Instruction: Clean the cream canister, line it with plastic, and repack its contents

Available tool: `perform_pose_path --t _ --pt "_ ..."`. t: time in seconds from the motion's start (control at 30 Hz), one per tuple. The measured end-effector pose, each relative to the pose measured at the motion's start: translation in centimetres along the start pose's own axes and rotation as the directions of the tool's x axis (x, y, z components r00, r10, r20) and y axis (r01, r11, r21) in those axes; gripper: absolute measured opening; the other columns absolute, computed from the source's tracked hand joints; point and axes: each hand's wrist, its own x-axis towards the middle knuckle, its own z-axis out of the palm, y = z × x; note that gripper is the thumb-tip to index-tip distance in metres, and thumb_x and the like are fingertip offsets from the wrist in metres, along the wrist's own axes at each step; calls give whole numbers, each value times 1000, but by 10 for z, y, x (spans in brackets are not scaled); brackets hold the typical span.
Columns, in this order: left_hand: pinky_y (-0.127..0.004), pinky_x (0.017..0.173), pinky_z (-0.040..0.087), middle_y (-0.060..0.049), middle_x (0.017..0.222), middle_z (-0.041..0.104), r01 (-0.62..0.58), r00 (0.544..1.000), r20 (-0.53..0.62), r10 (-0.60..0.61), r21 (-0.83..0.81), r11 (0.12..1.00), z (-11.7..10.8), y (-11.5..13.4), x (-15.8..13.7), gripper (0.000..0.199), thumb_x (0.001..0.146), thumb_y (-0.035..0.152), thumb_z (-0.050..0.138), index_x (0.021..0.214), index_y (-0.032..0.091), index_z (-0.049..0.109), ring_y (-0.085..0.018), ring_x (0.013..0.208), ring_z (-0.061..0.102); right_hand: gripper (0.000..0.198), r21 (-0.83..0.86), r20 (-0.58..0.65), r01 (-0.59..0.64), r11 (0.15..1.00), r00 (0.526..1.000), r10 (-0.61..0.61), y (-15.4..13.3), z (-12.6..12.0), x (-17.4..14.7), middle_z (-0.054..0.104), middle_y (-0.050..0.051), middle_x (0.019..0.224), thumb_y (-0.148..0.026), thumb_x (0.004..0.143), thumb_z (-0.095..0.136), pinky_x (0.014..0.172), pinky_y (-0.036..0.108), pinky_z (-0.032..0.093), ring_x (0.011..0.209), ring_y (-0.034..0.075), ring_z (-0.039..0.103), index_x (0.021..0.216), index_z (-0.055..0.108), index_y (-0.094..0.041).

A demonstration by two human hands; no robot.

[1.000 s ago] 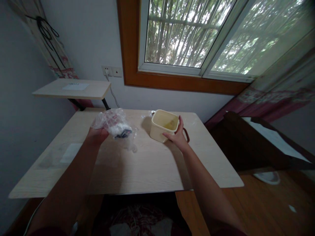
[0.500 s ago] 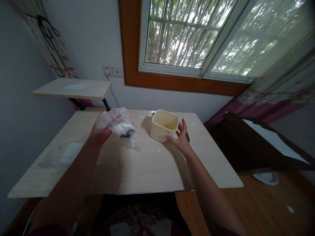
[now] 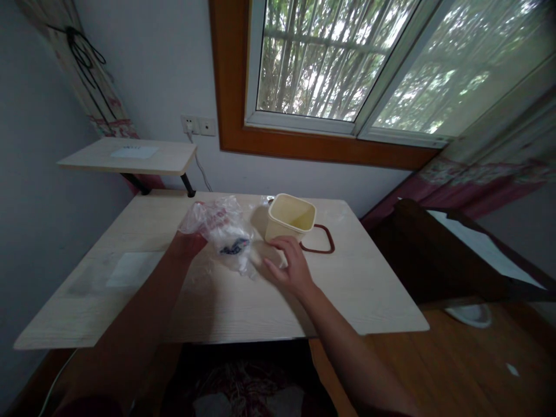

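From my head, I see my left grip closed on a crinkly clear bag, which sticks out toward three o'clock. My right grip is half open with nothing in it; the cream tub sits at twelve o'clock from it.

You have a dim room here, lit by daylight from the window ahead, where gaps in the foliage burn out to white. Your forearms look underexposed, your lap darker yet, and soft shadows fall towards you across the table. The clear plastic bag catches pale glints. Fine detail looks soft, and the wide lens stretches your view towards its edges.
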Motion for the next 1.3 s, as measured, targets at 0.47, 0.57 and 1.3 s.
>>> perform_pose_path --t 0.47,0.57,1.3 --pt "-33 80 59 -6 108 69 110 992 91 -92 -216 970 14 -14 -12 33 72 36 83 89 22 59 -22 95 71 60 75 49 -265 961 964 262 -8 52 21 63 10 121 -20 75 70 98 47 51 111 30 60 132 52 -23" --pt "-31 78 59 -6 114 69 119 993 33 -116 -167 979 2 -6 -10 26 72 24 80 87 20 60 -22 97 72 53 -133 50 -158 978 985 166 -11 39 22 63 11 114 -19 78 67 96 50 50 107 32 56 129 56 -22" --pt "-37 89 53 -12 119 67 268 952 -53 -303 622 736 -35 23 -3 66 62 44 87 118 18 62 -24 103 65 53 -542 305 178 822 952 -5 -42 65 11 57 12 137 -24 98 57 99 46 41 116 31 46 150 47 -24"
